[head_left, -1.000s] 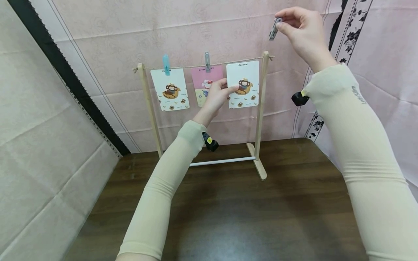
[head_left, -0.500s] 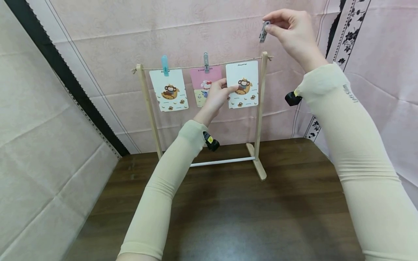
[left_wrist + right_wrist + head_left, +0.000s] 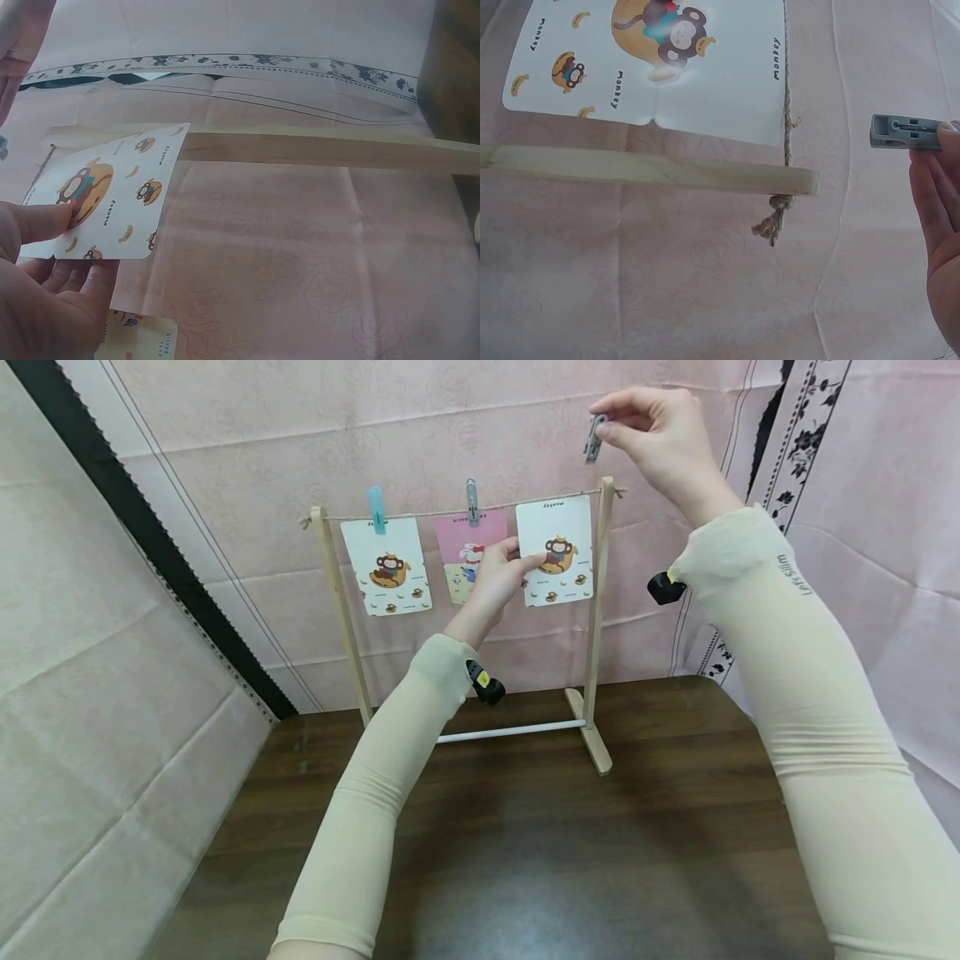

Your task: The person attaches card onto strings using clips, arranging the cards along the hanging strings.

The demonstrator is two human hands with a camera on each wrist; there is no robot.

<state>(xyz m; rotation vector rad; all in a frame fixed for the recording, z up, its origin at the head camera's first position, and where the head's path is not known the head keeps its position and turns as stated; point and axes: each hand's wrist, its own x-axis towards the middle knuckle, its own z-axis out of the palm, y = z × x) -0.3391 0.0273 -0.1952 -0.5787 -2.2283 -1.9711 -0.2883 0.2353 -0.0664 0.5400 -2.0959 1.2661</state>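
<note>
My left hand (image 3: 495,578) pinches the left edge of a white monkey card (image 3: 558,585) between thumb and fingers. The card's top edge lies at the twine (image 3: 420,514) near the right post, with no peg on it. In the left wrist view the thumb presses on the front of the monkey card (image 3: 135,225), fingers behind it. Above the right post, my right hand (image 3: 663,447) pinches a grey clothespin (image 3: 594,439), its nose pointing down. The right wrist view shows the grey clothespin (image 3: 906,133) apart from both card and twine.
A blue clothespin (image 3: 377,510) holds another white monkey card (image 3: 397,593) at the left, and a grey clothespin (image 3: 472,502) holds a pink card (image 3: 453,539) mid-line. The wooden rack's right post (image 3: 597,610) stands beside my card, on a brown table (image 3: 525,843).
My right hand has moved left and slightly down with the grey clothespin, closer to the top of the right post. The left hand and its card have shifted very slightly upward.
</note>
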